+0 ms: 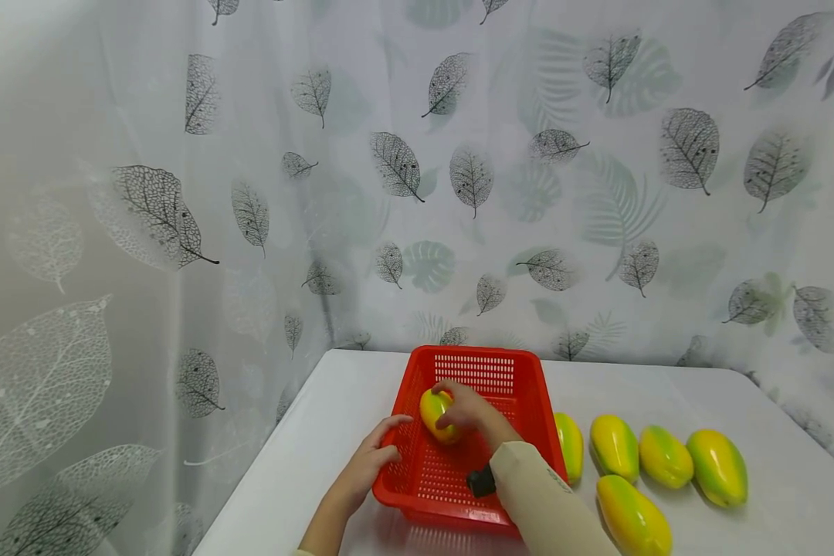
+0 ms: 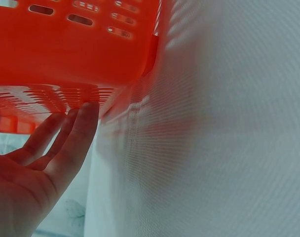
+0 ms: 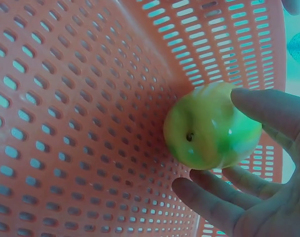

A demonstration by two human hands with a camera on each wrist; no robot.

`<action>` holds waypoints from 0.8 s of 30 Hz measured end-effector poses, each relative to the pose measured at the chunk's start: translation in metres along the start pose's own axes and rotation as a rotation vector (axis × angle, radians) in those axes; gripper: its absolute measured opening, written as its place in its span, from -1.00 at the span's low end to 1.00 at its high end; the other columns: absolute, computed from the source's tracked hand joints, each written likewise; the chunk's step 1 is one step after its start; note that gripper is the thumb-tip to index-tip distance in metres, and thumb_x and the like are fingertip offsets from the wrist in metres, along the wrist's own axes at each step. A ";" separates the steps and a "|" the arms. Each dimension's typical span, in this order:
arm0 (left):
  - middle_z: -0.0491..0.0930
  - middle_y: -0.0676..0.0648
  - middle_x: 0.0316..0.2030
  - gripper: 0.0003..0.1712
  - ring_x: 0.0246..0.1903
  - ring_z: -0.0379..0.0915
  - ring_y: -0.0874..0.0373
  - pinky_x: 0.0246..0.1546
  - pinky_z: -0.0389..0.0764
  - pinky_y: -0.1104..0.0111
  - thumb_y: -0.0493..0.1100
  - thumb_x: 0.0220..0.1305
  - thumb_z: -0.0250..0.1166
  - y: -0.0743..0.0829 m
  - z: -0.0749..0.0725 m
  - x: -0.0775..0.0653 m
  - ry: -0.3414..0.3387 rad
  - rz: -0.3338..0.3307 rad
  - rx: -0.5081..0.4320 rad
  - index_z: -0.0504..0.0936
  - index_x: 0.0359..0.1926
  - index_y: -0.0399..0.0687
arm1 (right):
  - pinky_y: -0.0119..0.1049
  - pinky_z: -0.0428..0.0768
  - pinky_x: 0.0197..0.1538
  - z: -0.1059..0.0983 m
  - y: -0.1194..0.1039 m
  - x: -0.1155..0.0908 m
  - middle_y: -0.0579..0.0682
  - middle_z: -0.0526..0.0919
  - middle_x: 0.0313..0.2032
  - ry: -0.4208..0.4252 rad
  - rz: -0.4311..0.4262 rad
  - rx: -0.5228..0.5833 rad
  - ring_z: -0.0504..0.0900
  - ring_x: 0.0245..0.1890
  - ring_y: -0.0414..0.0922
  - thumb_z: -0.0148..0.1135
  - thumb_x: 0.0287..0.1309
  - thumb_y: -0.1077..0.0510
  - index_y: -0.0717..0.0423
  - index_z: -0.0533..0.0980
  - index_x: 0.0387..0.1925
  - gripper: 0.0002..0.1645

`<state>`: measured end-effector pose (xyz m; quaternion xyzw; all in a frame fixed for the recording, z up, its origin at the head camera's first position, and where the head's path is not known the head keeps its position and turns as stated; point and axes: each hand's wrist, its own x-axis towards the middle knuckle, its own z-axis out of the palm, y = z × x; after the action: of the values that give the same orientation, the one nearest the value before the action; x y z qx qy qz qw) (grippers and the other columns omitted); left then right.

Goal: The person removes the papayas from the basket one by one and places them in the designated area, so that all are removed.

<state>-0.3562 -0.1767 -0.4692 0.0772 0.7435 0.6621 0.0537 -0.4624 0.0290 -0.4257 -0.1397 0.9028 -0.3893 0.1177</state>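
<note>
A red plastic basket (image 1: 459,506) with slotted walls stands on the white table. Inside it, toward the left wall, is a yellow-green mango (image 1: 439,415). My right hand (image 1: 467,409) reaches into the basket and holds this mango between thumb and fingers; in the right wrist view the thumb lies over one side of the mango (image 3: 209,128), with the other fingers along the opposite side. At the basket's left side is my left hand (image 1: 364,467), its fingers extended. The left wrist view has those fingertips (image 2: 88,116) against the slotted basket wall (image 2: 66,54).
Right of the basket lie several more mangoes: one against its wall (image 1: 570,446), a row beyond it (image 1: 615,448), and one nearer the front (image 1: 634,516). A leaf-patterned curtain (image 1: 417,193) hangs behind and left of the white table (image 1: 285,455).
</note>
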 end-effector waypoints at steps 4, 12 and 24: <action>0.25 -0.33 0.47 -0.26 0.24 0.47 -0.19 0.14 0.69 0.02 -0.28 0.26 0.15 0.000 -0.001 0.000 0.002 0.002 -0.005 0.31 0.48 0.04 | 0.09 0.71 0.11 0.002 0.000 0.002 0.14 0.58 0.17 -0.007 -0.008 0.012 0.56 -0.03 0.06 0.55 0.00 0.22 -0.10 0.49 0.30 -0.21; 0.25 -0.35 0.47 -0.27 0.23 0.48 -0.19 0.13 0.69 0.02 -0.29 0.26 0.14 0.002 -0.002 0.000 0.005 0.012 -0.010 0.32 0.47 0.02 | 0.10 0.72 0.11 0.004 0.002 0.007 0.13 0.59 0.17 0.025 -0.025 0.004 0.57 -0.02 0.07 0.56 -0.01 0.23 -0.09 0.51 0.29 -0.23; 0.26 -0.32 0.45 -0.29 0.22 0.42 -0.13 0.12 0.71 0.09 -0.29 0.28 0.09 -0.002 -0.002 0.002 0.003 0.014 0.016 0.33 0.47 -0.03 | 0.03 0.74 0.00 -0.001 0.002 0.005 0.22 0.56 0.19 0.069 -0.004 0.049 0.56 -0.04 0.10 0.50 0.03 0.27 0.00 0.50 0.29 -0.26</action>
<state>-0.3590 -0.1787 -0.4711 0.0820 0.7483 0.6566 0.0472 -0.4681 0.0291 -0.4265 -0.1248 0.8962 -0.4163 0.0891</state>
